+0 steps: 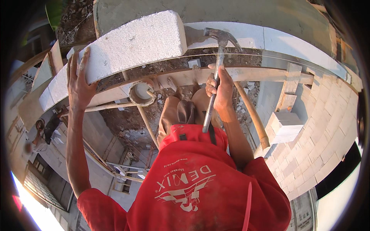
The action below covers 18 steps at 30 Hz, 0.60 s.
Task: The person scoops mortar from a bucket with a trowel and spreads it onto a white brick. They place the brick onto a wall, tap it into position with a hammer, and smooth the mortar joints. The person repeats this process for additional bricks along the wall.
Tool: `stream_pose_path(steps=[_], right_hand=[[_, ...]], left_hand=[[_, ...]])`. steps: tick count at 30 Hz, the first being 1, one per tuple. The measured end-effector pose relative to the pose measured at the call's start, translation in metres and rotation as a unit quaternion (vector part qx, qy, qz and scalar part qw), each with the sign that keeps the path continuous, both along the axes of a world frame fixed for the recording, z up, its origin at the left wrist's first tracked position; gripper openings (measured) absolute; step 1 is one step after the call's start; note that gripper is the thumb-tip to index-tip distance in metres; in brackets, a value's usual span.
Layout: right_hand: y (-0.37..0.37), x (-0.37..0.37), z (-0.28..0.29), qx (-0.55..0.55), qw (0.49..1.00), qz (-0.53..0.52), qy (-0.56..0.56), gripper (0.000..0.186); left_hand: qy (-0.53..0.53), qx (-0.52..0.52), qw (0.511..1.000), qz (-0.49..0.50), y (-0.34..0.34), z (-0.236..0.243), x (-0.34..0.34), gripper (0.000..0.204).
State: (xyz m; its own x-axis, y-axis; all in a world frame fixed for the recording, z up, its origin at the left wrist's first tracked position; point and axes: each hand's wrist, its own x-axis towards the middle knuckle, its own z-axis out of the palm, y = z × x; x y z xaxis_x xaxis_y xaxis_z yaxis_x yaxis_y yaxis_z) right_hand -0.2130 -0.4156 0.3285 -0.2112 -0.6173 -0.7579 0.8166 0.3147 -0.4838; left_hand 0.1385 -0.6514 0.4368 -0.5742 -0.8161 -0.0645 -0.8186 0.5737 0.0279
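Note:
My right hand (220, 86) is closed around the metal handle of a claw hammer (216, 71). The hammer stands upright in the picture, its dark head beyond the right end of a large white lightweight block (138, 40). Against the left part of this block lies my left hand (79, 82), fingers spread and stretched out. The block rests on a course of similar white blocks (246, 35) along the wall top. A thin taut string (246, 54) runs along the near edge of the course.
A bucket (133, 92) with pale contents and a handle in it hangs or stands left of my legs. Wooden planks (254, 73) and a bamboo pole (252, 115) cross below. At right are stacked white blocks (285, 125) beside a block wall (312, 146). Rubble lies far below.

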Motion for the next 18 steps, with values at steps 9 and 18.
stream_pose_path(steps=[9,18], right_hand=[[-0.004,-0.007,0.014,-0.009,0.999,-0.010,0.042,0.042],[-0.005,-0.016,0.015,0.017,0.998,0.005,0.057,0.044]], left_hand=[[-0.017,-0.005,1.000,0.007,0.002,0.001,-0.002,0.113],[-0.024,-0.015,1.000,-0.001,0.002,0.000,-0.003,0.114]])
